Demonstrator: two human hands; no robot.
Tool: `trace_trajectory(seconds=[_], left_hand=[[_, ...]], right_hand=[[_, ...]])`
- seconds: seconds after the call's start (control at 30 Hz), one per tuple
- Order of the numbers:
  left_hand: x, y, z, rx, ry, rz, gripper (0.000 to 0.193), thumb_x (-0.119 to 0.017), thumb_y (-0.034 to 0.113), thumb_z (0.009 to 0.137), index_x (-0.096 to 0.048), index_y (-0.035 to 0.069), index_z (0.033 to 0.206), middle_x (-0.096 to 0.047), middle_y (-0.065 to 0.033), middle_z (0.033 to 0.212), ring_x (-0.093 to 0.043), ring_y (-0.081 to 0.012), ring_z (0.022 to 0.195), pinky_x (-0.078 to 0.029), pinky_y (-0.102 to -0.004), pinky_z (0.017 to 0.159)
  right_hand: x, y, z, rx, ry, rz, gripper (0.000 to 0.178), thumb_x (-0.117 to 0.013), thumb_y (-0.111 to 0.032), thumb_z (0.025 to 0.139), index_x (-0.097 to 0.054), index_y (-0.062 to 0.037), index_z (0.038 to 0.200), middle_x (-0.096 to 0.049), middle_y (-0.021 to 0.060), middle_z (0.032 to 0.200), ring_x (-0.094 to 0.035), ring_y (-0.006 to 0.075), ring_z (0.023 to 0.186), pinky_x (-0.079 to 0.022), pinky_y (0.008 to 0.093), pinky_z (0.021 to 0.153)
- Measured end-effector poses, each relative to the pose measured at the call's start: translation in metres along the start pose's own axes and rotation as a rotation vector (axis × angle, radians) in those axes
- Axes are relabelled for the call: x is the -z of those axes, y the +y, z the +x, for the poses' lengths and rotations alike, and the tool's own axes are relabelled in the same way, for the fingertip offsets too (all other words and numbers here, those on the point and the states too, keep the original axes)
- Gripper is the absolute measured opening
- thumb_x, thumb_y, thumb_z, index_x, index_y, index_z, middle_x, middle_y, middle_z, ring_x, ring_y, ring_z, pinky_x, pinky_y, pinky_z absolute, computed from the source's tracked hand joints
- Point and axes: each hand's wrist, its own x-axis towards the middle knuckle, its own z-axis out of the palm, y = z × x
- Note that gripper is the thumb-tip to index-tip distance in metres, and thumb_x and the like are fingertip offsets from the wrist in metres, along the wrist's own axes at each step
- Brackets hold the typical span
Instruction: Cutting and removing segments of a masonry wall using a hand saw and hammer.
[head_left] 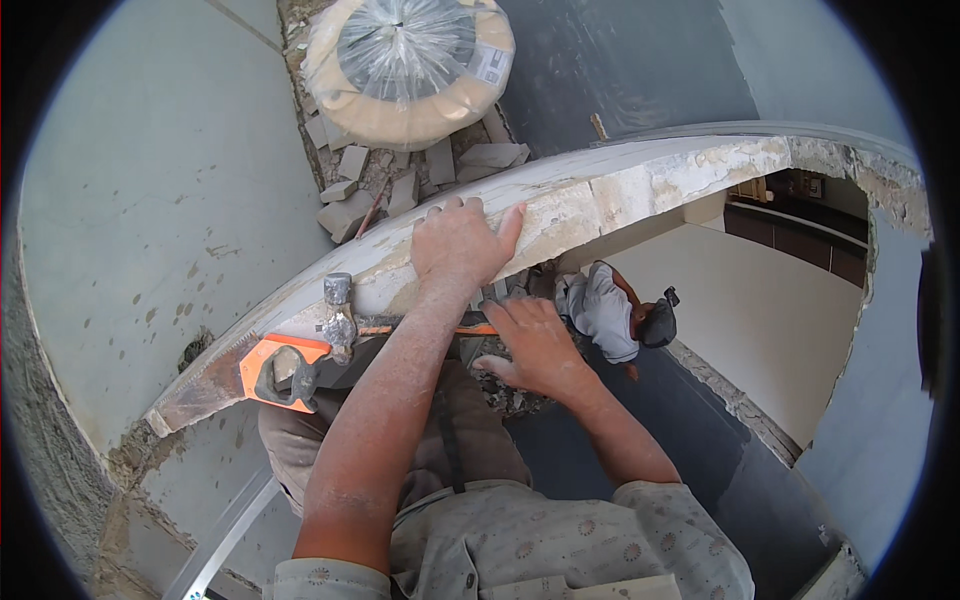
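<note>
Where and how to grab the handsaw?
Probably by the black grip of the handsaw, coming from the lower right: the blade points left, the handle is an open loop, and the hammer head sits close at its upper right.

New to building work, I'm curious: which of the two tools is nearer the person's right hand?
The steel-headed hammer: its orange-and-black handle extends to the right hand, whereas the saw lies farther left.
</note>
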Motion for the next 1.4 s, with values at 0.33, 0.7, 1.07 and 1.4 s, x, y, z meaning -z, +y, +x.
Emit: trace_trajectory(seconds=[0.33, 0.7, 1.07, 1.4], left_hand=[[0.002, 0.006, -0.012, 0.008, -0.010, 0.065, 0.070, -0.035, 0.065, 0.095, -0.070, 0.008, 0.115, -0.066, -0.0180, 0.122, -0.062, -0.0339, 0.114, -0.047, -0.0449, 0.096], [0.031, -0.121, -0.254, -0.379, 0.385, -0.655, 0.022, -0.059, 0.012, 0.097, -0.066, -0.003, 0.112, -0.069, -0.0177, 0.107, -0.067, -0.0287, 0.101, -0.050, -0.0355, 0.091], [-0.035, -0.271, -0.454, 0.397, 0.459, -0.269, 0.053, -0.057, 0.027, 0.098, -0.044, 0.002, 0.142, -0.047, -0.0249, 0.139, -0.044, -0.0423, 0.129, -0.035, -0.0469, 0.109], [-0.022, -0.262, -0.444, 0.488, 0.471, -0.279, 0.053, -0.061, 0.029, 0.094, -0.046, 0.009, 0.140, -0.049, -0.0258, 0.130, -0.048, -0.0439, 0.123, -0.038, -0.0474, 0.105]], right_hand=[[-0.075, -0.034, 0.012, -0.186, -0.023, 0.167, 0.043, -0.072, -0.025, 0.082, -0.056, -0.0045, 0.117, -0.067, 0.0214, 0.102, -0.066, 0.0378, 0.100, -0.053, 0.0478, 0.084], [-0.049, -0.050, -0.035, -0.310, 0.358, 0.291, 0.040, -0.070, -0.034, 0.084, -0.062, -0.0049, 0.110, -0.068, 0.0183, 0.106, -0.064, 0.0392, 0.099, -0.049, 0.0496, 0.084], [0.108, 0.185, -0.009, -1.097, 1.047, 0.356, 0.038, -0.069, -0.018, 0.074, -0.064, 0.0087, 0.101, -0.069, 0.0230, 0.097, -0.069, 0.0362, 0.093, -0.054, 0.0438, 0.086], [0.102, 0.337, 0.025, -1.011, 0.826, 0.366, 0.056, -0.076, -0.031, 0.076, -0.063, 0.0147, 0.105, -0.069, 0.0198, 0.103, -0.068, 0.0247, 0.087, -0.055, 0.0364, 0.075]])
